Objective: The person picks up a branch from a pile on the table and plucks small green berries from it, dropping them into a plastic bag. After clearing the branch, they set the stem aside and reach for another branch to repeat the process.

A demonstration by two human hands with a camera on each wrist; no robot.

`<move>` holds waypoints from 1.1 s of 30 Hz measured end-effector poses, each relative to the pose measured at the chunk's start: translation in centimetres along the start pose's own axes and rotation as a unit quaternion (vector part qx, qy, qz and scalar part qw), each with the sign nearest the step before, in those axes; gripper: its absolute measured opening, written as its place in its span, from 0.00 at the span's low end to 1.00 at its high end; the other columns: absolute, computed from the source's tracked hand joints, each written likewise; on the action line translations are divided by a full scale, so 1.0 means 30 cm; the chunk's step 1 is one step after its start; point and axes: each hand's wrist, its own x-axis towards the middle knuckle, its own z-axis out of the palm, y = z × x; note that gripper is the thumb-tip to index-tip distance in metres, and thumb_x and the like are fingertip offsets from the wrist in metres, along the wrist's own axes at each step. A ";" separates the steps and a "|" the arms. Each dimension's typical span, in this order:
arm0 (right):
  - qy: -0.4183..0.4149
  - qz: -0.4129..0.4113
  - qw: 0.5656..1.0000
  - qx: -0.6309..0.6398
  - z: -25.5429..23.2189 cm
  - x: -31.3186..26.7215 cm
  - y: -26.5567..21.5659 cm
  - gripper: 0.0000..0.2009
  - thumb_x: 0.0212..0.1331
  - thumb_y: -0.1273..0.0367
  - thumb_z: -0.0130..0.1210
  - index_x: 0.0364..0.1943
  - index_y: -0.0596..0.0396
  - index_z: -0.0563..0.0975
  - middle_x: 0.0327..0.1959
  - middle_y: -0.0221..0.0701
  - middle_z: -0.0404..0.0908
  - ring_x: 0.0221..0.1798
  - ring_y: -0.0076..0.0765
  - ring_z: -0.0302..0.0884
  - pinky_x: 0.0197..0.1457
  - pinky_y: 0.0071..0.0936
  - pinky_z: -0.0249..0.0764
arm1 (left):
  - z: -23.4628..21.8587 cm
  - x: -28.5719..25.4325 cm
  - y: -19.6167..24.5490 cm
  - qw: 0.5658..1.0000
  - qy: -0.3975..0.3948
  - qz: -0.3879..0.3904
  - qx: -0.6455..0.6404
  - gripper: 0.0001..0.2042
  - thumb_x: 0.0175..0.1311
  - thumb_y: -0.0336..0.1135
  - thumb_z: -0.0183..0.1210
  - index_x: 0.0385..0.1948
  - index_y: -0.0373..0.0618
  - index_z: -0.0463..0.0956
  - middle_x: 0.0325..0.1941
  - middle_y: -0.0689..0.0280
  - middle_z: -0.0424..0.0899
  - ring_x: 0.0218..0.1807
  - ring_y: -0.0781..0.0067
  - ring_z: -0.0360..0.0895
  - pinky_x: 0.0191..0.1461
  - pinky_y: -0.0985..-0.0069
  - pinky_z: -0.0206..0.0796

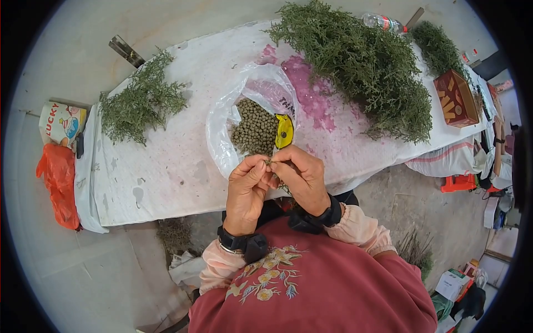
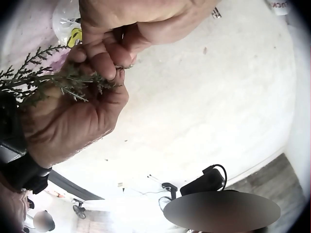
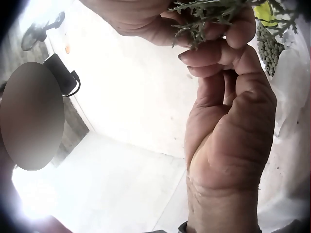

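Both hands meet at the near edge of a clear plastic bag (image 1: 217, 130) holding many small round greenish-brown pieces (image 1: 255, 127). The right hand (image 1: 308, 180) grips a thin green sprig (image 2: 53, 78), its leafy stem lying along the palm in the left wrist view. With thumb and fingers the left hand (image 1: 244, 194) pinches at the sprig's tip, fingertips touching those of the right hand. In the right wrist view the left hand (image 3: 228, 131) shows its palm; part of the sprig (image 3: 199, 24) crosses the right hand's fingers. Exactly what lies between the fingertips is hidden.
A large heap of green branches (image 1: 361, 66) lies right of the bag, a smaller bunch (image 1: 144, 100) left. On the white-covered table (image 1: 166, 183) are a yellow packet (image 1: 284, 131), a plastic bottle (image 1: 383, 23) and a red-brown box (image 1: 456, 98). A red bag (image 1: 58, 183) hangs at the left edge.
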 end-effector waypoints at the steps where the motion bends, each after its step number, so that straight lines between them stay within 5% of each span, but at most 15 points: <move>1: -0.002 0.005 1.000 0.010 0.000 -0.001 0.000 0.02 0.55 0.77 0.51 0.29 0.63 0.73 0.24 0.30 0.75 0.23 0.19 0.74 0.24 0.16 0.70 | 0.003 -0.002 0.001 1.000 -0.001 0.002 0.011 0.06 0.60 0.30 0.55 0.36 0.39 0.75 0.29 0.65 0.77 0.28 0.76 0.71 0.32 0.78 0.66; 23: -0.033 -0.009 0.999 -0.019 -0.021 0.004 -0.009 0.02 0.56 0.78 0.50 0.28 0.63 0.73 0.23 0.30 0.75 0.22 0.20 0.75 0.23 0.16 0.70 | 0.002 -0.005 -0.002 1.000 -0.007 0.005 0.030 0.05 0.61 0.29 0.54 0.35 0.37 0.75 0.28 0.64 0.78 0.27 0.75 0.71 0.32 0.77 0.67; 33: -0.058 0.085 0.988 0.116 -0.013 0.026 0.005 0.02 0.57 0.77 0.51 0.33 0.63 0.74 0.26 0.27 0.76 0.27 0.17 0.74 0.30 0.15 0.72 | -0.006 0.003 0.012 1.000 0.015 0.021 -0.009 0.06 0.62 0.28 0.53 0.37 0.37 0.75 0.29 0.64 0.78 0.28 0.75 0.72 0.33 0.76 0.68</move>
